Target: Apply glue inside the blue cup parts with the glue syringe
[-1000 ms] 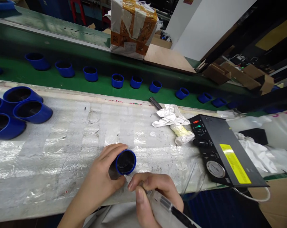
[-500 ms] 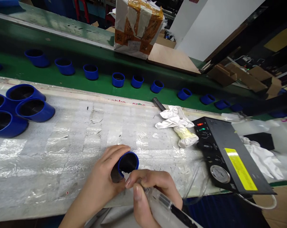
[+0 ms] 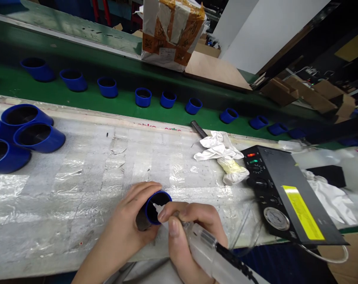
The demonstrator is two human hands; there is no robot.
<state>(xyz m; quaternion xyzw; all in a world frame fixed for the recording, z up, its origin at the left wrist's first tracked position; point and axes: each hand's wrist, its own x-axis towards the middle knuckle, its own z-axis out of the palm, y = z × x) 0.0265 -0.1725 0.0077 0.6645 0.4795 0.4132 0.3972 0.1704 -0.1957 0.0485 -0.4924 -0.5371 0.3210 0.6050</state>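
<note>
My left hand [image 3: 125, 225] is wrapped round a small blue ring-shaped sleeve [image 3: 154, 205] lying on its side near the front edge of the bench, its dark opening facing right. My right hand [image 3: 187, 232] pinches a clear pen-like dispenser [image 3: 207, 246] with a black hose behind it. The dispenser's white tip reaches into the mouth of the sleeve. Both hands rest low over the plastic-wrapped bench top [image 3: 78, 177].
Three larger blue sleeves [image 3: 27, 134] stand at the left. A row of several small blue sleeves [image 3: 143, 97] sits on the green conveyor [image 3: 78, 102] behind. A crumpled white rag [image 3: 223, 154] and a black control box [image 3: 282, 197] lie to the right. A taped parcel [image 3: 173, 27] stands at the back.
My right hand has moved the dispenser tip up and left, from beside the sleeve into its opening. The sleeves on the conveyor have shifted left a little.
</note>
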